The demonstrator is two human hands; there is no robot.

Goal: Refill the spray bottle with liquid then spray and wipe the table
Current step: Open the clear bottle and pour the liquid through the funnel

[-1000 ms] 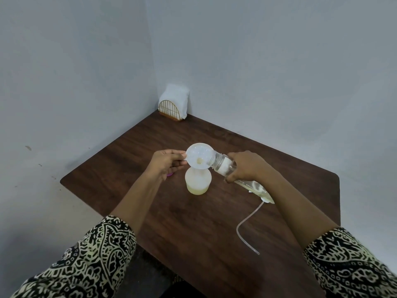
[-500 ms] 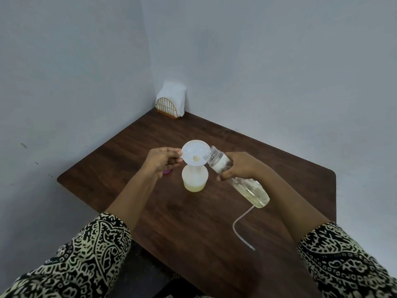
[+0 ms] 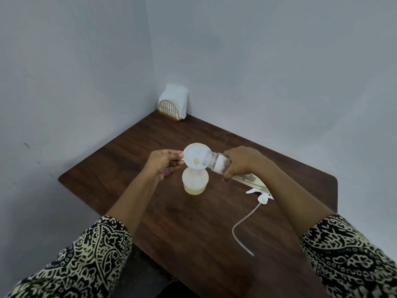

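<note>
A translucent spray bottle (image 3: 195, 182) stands open on the dark wooden table (image 3: 193, 229), with pale yellow liquid in its bottom. A white funnel (image 3: 196, 155) sits in its neck. My left hand (image 3: 165, 162) pinches the funnel's left rim. My right hand (image 3: 242, 162) grips a clear refill bottle (image 3: 219, 163) tipped nearly level, its mouth over the funnel's right edge. The spray head (image 3: 261, 195) with its long thin tube (image 3: 240, 229) lies on the table to the right.
A napkin holder (image 3: 173, 104) with white napkins stands in the far corner against the walls. A small pink object (image 3: 167, 174) lies on the table under my left hand. The table's front edge runs between my forearms.
The refill bottle has tipped back over the funnel after dipping away half a second ago. The camera view has shifted slightly. My left hand stays on the funnel rim.
</note>
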